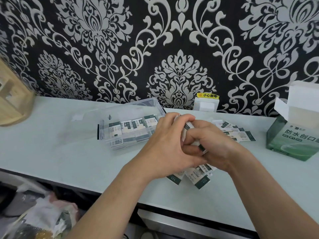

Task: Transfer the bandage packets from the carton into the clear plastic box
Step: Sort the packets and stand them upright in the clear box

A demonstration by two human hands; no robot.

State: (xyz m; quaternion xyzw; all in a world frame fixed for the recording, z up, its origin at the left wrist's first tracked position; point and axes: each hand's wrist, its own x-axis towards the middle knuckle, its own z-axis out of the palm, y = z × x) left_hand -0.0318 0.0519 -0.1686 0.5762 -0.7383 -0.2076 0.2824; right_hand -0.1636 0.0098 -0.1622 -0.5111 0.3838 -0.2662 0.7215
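Nearby, packets beside open carton.

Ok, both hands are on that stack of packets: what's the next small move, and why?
Probably carry the stack left and lower it into the clear plastic box. The left hand and right hand both grip it just right of the open box, which already holds a row of packets.

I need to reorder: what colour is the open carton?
The carton is green with white lettering, its open flaps white inside; head view.
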